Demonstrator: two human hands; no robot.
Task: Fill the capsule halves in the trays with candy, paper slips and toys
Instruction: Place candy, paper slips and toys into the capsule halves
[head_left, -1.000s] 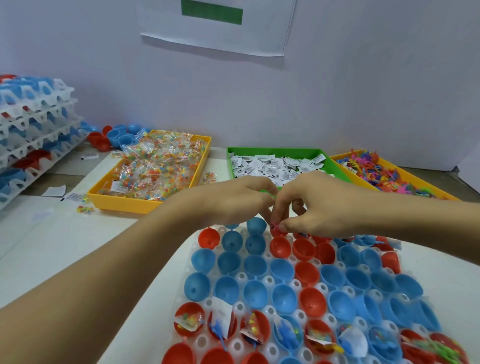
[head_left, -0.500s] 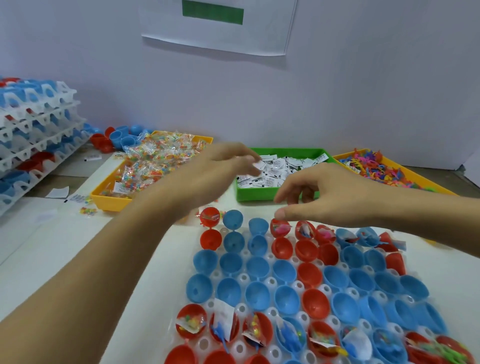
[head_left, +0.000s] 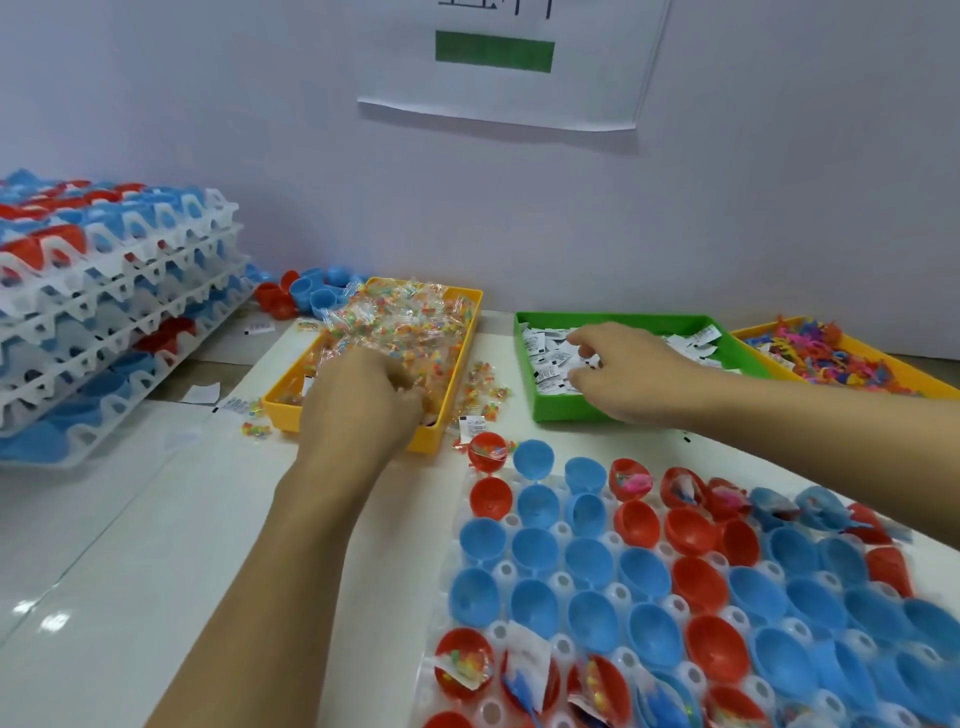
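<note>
While digging in candy bin (head_left: 457, 332) left of green slip bin (head_left: 524, 364): left hand (head_left: 358, 400) grip curled, contents hidden; right hand (head_left: 618, 369) grip loose over slips. Risk: grabbing extras, spilling onto worktop.

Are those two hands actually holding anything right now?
It cannot be told. The left hand digs with curled fingers into the candy tray; the right hand reaches among the paper slips. Neither grasp shows.

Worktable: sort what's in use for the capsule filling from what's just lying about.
In use: left hand in candy tray; right hand in slip tray; toy tray; capsule tray.
Lying about: stacked trays; loose capsules; spilled candy; wall sign.
</note>
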